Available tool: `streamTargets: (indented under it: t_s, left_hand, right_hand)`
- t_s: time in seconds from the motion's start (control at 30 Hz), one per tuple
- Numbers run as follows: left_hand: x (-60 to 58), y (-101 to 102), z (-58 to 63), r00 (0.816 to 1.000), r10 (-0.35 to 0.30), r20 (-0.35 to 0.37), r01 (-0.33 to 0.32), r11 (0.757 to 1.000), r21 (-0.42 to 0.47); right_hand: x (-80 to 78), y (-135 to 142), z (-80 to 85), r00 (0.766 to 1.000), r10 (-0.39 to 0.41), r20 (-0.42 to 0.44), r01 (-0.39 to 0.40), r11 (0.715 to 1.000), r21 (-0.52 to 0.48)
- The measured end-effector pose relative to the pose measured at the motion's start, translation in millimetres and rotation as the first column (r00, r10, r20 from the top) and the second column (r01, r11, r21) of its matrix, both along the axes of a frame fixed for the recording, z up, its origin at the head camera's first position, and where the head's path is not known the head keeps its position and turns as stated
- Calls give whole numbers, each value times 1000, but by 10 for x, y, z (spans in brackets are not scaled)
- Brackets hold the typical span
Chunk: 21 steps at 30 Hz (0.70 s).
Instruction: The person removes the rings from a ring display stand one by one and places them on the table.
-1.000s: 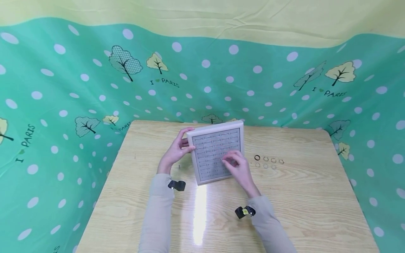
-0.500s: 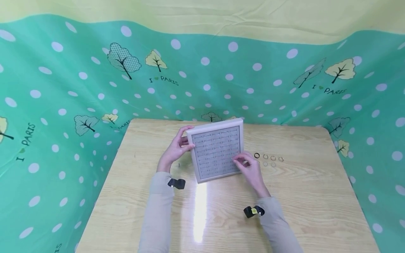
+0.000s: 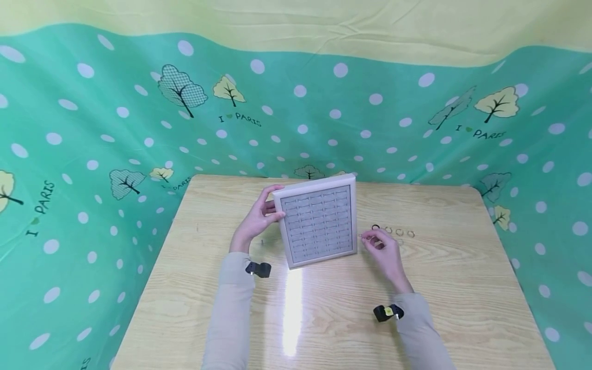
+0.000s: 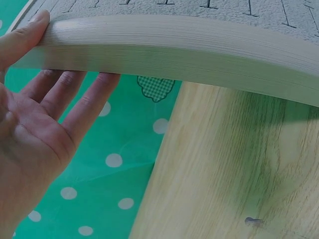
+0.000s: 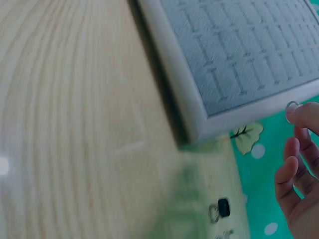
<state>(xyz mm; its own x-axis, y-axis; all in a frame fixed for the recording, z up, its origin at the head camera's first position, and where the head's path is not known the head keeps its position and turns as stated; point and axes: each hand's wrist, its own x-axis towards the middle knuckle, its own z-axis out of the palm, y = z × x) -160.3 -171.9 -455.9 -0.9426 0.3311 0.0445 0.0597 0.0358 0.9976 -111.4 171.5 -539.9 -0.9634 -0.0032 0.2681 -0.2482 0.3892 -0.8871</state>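
My left hand (image 3: 256, 221) grips the left edge of a ring display tray (image 3: 318, 221), thumb on the frame's front and fingers behind. The tray has a pale frame and a grey padded insert with rows of slits; it stands tilted up on the table. In the left wrist view the hand (image 4: 45, 119) supports the frame (image 4: 149, 47) from its side. Just off the tray's right side, my right hand (image 3: 384, 252) pinches a small ring (image 5: 292, 105) between thumb and forefinger, its other fingers loosely bent.
A black ring (image 3: 375, 226) and several thin metal rings, among them a ring (image 3: 411, 234) at the right end, lie on the wooden table (image 3: 453, 267) right of the tray. A tiny dark object (image 3: 262, 242) lies left of it. A patterned curtain (image 3: 296, 113) surrounds the table.
The right hand has moved right, from in front of the tray's insert to beyond its right edge, close to the loose rings. The left hand and tray have stayed put.
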Motion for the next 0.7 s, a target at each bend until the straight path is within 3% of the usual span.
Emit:
streamTargets:
  t_s: [0.17,0.23,0.5,0.7]
  left_hand:
    - [-5,-4,-2,1000,-2,3,2,1000,-3]
    - [-6,-4,-2,1000,-2,4,2,1000,-3]
    - [-5,1,2,1000,0,2,0,1000,-8]
    - [-5,-2,-4,1000,-4,-5,4,1000,-3]
  right_hand:
    - [94,69,128,1000,-19,-5,20,999,25]
    - [101,139,85,999,-32,6,32,999,27]
    - [16,588,-390,995,-96,26,94,994,57]
    - [12,858,-520,984,-162,71,154,982,105]
